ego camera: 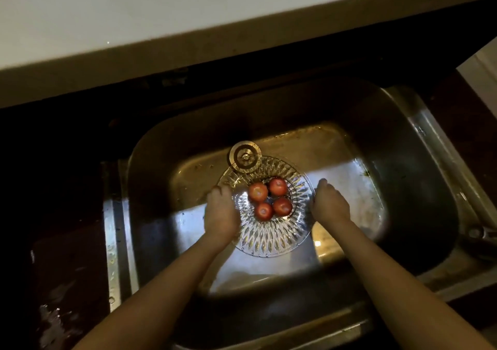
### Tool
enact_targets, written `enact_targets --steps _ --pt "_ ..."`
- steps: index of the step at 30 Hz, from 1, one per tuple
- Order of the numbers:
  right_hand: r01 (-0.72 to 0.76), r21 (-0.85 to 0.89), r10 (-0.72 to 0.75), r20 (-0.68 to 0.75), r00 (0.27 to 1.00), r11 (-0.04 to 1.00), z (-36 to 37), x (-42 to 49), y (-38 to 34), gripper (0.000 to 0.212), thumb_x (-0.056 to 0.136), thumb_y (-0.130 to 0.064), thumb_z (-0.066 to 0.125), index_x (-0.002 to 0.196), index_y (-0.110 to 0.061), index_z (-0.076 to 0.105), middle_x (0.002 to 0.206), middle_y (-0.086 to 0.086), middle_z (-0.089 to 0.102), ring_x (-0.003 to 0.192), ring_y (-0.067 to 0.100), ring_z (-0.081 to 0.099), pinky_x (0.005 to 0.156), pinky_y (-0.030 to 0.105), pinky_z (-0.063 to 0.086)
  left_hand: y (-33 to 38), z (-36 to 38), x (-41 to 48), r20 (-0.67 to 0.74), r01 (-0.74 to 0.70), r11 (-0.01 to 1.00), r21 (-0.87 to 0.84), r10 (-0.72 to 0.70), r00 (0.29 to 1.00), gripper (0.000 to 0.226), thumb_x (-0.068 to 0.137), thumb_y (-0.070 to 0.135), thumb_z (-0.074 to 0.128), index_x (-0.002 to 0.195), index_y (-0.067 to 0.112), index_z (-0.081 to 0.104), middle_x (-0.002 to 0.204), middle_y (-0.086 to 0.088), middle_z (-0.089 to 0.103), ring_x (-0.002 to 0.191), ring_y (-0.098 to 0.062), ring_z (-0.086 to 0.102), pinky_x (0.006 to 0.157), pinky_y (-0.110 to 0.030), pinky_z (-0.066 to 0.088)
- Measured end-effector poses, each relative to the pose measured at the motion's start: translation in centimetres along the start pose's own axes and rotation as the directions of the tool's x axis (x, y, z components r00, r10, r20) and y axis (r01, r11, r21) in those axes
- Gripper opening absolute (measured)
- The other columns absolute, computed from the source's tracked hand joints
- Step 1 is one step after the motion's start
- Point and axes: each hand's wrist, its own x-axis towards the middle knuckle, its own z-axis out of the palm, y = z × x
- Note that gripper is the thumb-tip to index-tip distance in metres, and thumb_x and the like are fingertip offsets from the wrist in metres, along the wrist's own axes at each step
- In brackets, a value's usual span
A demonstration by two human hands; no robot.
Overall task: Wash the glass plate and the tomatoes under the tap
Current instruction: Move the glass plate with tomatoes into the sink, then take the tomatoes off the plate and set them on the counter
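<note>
Glass plate (269,239), four red tomatoes (258,192) on it, left hand (222,215) and right hand (329,201) gripping its rim

The person's bare left hand (222,215) and bare right hand (329,204) showed mostly their backs, smooth and rounded at the knuckles. The fingertips were too blurred to show the nails. Behind the left hand ran a slender, uncovered left forearm (161,290), and behind the right hand an equally slender, uncovered right forearm (390,277), each broadening away from its wrist. Pale light lay on both hands and wrists, while the forearms farther back sat in dimmer shade.
</note>
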Motion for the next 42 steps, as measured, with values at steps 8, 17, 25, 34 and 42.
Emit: enact_targets --steps 8,17,25,34,42 --pt "0.067 0.513 -0.209 0.225 0.952 0.856 2.6 -2.4 -2.4 0.052 0.066 -0.019 0.079 0.106 -0.013 0.045 0.109 0.01 0.054 0.098 0.024 0.056 0.074 0.027 0.04 3.7 3.5 -2.6 0.075 0.033 0.944 -0.328 -0.008 0.997 0.07 0.069 0.009 0.077 0.128 0.013 0.04 0.131 -0.008 0.044 0.12 -0.023 0.046 0.101 -0.033 0.041" --pt "0.174 0.468 -0.244 0.094 0.965 0.866 2.9 -2.3 -2.3 0.043 0.07 -0.013 0.076 0.107 -0.01 0.053 0.111 0.013 0.058 0.094 0.023 0.055 0.074 0.024 0.036 3.3 4.2 -3.1 0.017 0.011 0.933 -0.36 -0.006 1.0 0.053 0.072 0.009 0.074 0.117 0.014 0.047 0.12 -0.007 0.052 0.107 -0.023 0.053 0.083 -0.027 0.041" --pt "0.307 0.474 -0.352 0.006 0.936 0.825 -0.8 -4.6 -4.4 0.051 0.072 -0.011 0.072 0.12 -0.012 0.052 0.118 0.015 0.053 0.099 0.027 0.056 0.081 0.023 0.041 2.9 -0.9 -4.4 -0.027 -0.043 0.927 -0.371 0.036 0.999 0.051 0.07 0.01 0.076 0.117 0.013 0.056 0.128 -0.008 0.049 0.111 -0.021 0.051 0.084 -0.012 0.033" --pt "0.464 0.514 -0.432 -0.19 0.882 0.721 -12.4 -11.1 -8.3 0.047 0.071 -0.016 0.076 0.113 -0.022 0.056 0.102 -0.004 0.045 0.075 0.001 0.049 0.066 0.01 0.038 5.3 -13.5 -8.3 -0.204 -0.251 0.882 -0.4 0.181 0.962 0.051 0.069 0.015 0.078 0.117 0.018 0.06 0.11 0.002 0.046 0.097 -0.013 0.053 0.081 -0.008 0.041" --pt "0.643 0.458 -0.456 -0.46 0.762 0.614 -24.6 -16.1 -12.2 0.037 0.071 -0.028 0.076 0.102 -0.033 0.055 0.095 -0.008 0.054 0.072 0.002 0.056 0.064 0.003 0.043 9.6 -26.4 -10.9 -0.413 -0.499 0.817 -0.29 0.363 0.835 0.047 0.069 0.031 0.077 0.113 0.023 0.061 0.105 0.002 0.057 0.086 -0.01 0.06 0.078 -0.022 0.051"
